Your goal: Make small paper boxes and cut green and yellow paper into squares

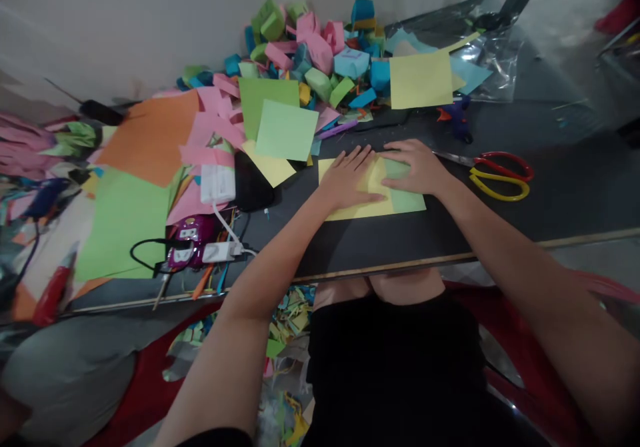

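Note:
My left hand (349, 179) lies flat, fingers stretched out, on a yellow sheet of paper (350, 211) on the dark table (550, 207). Beside it my right hand (417, 166) presses palm down, fingers extended to the left, on a green sheet (409, 200) that overlaps the yellow one. Both sheets sit near the table's front edge, right in front of me. Neither hand grips anything.
Red and yellow scissors (497, 174) lie to the right. A pile of folded coloured paper shapes (310, 47) fills the back. Loose green (285, 129), orange (155, 134) and yellow sheets (421, 79), a white charger (218, 182), cables and a glue gun (457, 117) crowd the left and back.

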### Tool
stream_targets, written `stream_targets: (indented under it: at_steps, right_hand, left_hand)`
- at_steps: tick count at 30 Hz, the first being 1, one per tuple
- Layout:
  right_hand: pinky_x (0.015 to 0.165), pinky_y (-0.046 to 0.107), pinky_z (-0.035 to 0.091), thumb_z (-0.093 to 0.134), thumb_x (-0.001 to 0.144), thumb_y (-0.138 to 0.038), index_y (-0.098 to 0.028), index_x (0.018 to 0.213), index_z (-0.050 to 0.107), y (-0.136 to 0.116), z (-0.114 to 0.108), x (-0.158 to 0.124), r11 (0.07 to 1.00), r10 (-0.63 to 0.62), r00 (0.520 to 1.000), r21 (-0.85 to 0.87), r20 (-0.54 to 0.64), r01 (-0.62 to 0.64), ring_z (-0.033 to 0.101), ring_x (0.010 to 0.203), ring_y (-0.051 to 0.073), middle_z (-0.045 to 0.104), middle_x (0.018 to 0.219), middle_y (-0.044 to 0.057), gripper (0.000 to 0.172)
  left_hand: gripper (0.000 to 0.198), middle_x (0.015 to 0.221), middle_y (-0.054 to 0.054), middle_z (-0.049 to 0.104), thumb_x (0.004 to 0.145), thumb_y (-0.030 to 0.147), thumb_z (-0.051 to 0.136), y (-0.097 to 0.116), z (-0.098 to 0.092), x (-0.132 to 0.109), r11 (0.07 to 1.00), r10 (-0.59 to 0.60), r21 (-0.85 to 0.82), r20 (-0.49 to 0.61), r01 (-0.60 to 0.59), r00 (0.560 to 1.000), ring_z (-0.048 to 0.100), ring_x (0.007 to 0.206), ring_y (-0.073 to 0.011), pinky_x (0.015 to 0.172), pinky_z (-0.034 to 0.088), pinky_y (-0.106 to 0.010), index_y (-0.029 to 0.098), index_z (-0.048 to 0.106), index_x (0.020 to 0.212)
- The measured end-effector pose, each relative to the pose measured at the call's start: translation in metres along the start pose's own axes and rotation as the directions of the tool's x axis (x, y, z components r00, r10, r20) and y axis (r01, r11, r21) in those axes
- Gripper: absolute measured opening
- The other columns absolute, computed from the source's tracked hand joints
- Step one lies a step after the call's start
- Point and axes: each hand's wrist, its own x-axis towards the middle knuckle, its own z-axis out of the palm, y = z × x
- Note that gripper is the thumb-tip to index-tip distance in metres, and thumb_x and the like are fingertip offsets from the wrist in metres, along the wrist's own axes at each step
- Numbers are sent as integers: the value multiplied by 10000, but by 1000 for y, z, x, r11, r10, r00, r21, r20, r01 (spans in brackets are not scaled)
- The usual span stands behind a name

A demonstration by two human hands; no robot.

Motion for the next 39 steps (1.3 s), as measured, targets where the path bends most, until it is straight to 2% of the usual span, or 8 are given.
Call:
stream_targets:
  at_steps: [8,12,16,19,23,26,33,39]
  right_hand:
    - [1151,676,407,698,822,-683,-306,1418,718,0,2,0,1000,-5,1000,-1,-1,5,558,1350,430,636,1509,99,706]
    - [1160,672,405,659,834,-727,-292,1482,664,-2,-1,-1,1000,-9,1000,10,-1,9,553,1354,432,634,1500,115,780]
    - [1182,663,394,537,931,-707,-323,1583,547,0,-9,-5,999,45,991,9,-122,-44,514,1407,424,611,1516,103,757]
    - [1179,708,375,525,943,-700,-299,1500,645,6,-13,-10,992,104,982,-55,-160,-114,481,1424,460,596,1510,127,696]
    - [1164,738,375,556,925,-700,-276,1351,757,7,-10,-11,988,92,989,-117,-115,-105,447,1443,477,567,1529,137,634]
    - [1183,707,369,579,922,-638,-300,1413,707,0,-4,-8,994,21,994,-106,-106,-32,460,1441,445,551,1567,108,610]
    - [1161,659,388,580,899,-625,-239,1545,587,-7,2,-5,998,-49,999,-37,3,49,521,1355,432,593,1514,159,753]
    - [1163,628,383,622,861,-674,-304,1466,666,-12,-3,-6,990,-139,985,-6,99,140,522,1361,412,598,1512,112,711]
  left_hand:
    - [1243,1797,-127,114,808,973,405,-5,3,1,999,46,2,-11,-46,999,83,1672,-371,1354,20,-531,209,74,1730]
    - [1248,1796,-132,117,817,960,414,-6,2,0,999,48,9,0,-48,999,75,1674,-365,1357,22,-516,183,65,1729]
    - [1236,1799,-122,110,818,971,378,-4,0,0,999,30,27,17,-31,999,77,1674,-359,1358,49,-510,198,63,1729]
    - [1262,1798,-133,100,801,984,384,-2,0,0,999,14,37,21,-15,1000,90,1673,-357,1358,59,-503,193,60,1729]
    - [1260,1797,-135,105,802,979,391,-1,0,0,999,24,31,23,-24,999,99,1673,-357,1357,63,-515,192,61,1729]
    - [1251,1798,-128,107,804,967,413,-1,-1,-1,999,25,30,23,-25,999,103,1672,-359,1358,61,-517,194,77,1729]
    - [1267,1799,-132,93,802,945,459,2,-3,0,999,17,29,37,-18,999,88,1672,-365,1358,34,-509,177,62,1728]
    - [1260,1802,-106,84,811,945,445,3,-2,0,1000,4,-9,41,-4,999,49,1676,-363,1359,6,-501,177,52,1729]
